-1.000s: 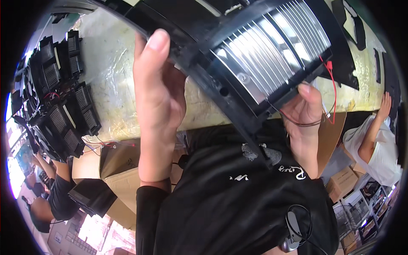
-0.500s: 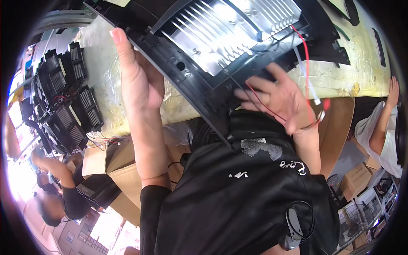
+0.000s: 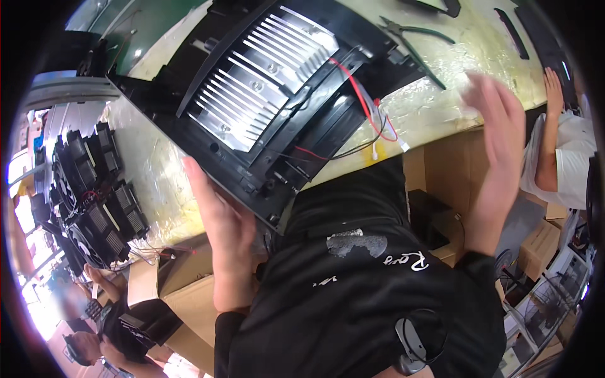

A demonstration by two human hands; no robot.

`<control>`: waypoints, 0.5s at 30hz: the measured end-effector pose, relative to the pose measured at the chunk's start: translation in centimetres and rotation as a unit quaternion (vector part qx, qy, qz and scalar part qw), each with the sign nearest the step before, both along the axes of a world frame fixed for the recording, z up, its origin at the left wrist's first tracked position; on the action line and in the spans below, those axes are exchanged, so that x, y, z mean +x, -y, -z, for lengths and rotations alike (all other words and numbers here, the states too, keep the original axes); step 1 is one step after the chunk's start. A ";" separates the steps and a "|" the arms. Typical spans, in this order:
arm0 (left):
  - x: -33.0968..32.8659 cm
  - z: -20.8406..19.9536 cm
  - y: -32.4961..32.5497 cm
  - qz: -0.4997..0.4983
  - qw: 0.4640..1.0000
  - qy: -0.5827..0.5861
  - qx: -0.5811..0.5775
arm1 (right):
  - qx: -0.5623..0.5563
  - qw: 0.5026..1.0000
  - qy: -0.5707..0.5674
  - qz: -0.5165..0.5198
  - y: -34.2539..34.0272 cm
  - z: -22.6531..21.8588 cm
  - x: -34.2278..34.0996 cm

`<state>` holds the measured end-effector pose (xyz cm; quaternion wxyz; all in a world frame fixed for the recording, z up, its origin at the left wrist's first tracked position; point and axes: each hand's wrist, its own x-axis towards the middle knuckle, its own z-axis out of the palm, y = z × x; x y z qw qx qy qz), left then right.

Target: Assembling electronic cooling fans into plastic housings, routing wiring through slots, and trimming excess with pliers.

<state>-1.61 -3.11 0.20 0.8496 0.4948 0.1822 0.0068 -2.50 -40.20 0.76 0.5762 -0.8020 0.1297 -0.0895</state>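
Note:
A black plastic housing [image 3: 236, 165] with a finned silver heat sink [image 3: 265, 75] lies tilted over the near edge of the bench. My left hand [image 3: 224, 211] grips its near left corner, thumb along the side wall and the other fingers hidden underneath. Red, black and white wires [image 3: 368, 116] trail from the housing's right side, ending in small white plugs. Away to the right, my right hand [image 3: 501, 120] is raised above the bench with nothing in it. Its fingers are stretched out, their tips blurred by motion. Pliers with dark green handles [image 3: 428, 33] rest just beyond the housing.
Several black fan units [image 3: 91, 189] stand at the left end of the film-covered bench [image 3: 466, 120]. Open cardboard boxes [image 3: 189, 302] sit below its near edge. Black strips [image 3: 512, 33] lie at the far right. Co-workers are at the right [image 3: 564, 151] and lower left [image 3: 120, 334].
My right hand has left the wires and moved right, away from the housing. The housing has shifted left and nearer, my left hand still on it. The pliers have come into view.

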 end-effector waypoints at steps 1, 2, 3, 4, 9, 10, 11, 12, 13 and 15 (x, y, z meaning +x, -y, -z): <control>-0.1 0.0 0.1 0.013 1.000 0.009 0.002 | 0.008 0.994 0.048 -0.094 -0.6 -0.3 3.1; 0.0 -0.1 0.5 0.025 0.999 0.019 0.008 | 0.017 0.977 0.095 -0.188 -1.4 -0.4 6.1; 0.5 -0.5 1.2 0.028 0.999 0.004 0.031 | 0.036 0.971 0.093 -0.218 -2.6 0.1 8.7; 0.5 -0.9 1.6 0.029 0.999 0.016 0.031 | 0.058 0.962 0.092 -0.250 -4.5 0.4 10.8; 0.5 -0.9 2.7 -0.035 0.998 -0.001 0.042 | 0.156 0.932 -0.088 -0.316 -11.2 -1.7 11.9; 0.9 -0.5 3.1 -0.060 0.997 0.029 0.026 | 0.167 0.916 -0.101 -0.351 -11.0 -1.4 12.3; 1.0 -1.0 3.4 -0.057 0.998 0.024 0.013 | 0.213 0.909 -0.087 -0.347 -10.9 -1.2 11.9; 1.3 -1.6 3.7 -0.052 0.999 0.018 0.000 | 0.258 0.900 -0.072 -0.343 -10.7 -1.6 11.6; 1.7 -2.1 3.1 -0.004 0.997 0.078 0.002 | 0.264 0.903 -0.054 -0.334 -10.6 -2.6 11.5; 2.7 -6.0 3.2 0.010 0.981 0.149 -0.121 | 0.213 0.913 0.052 -0.343 -10.1 -7.2 11.8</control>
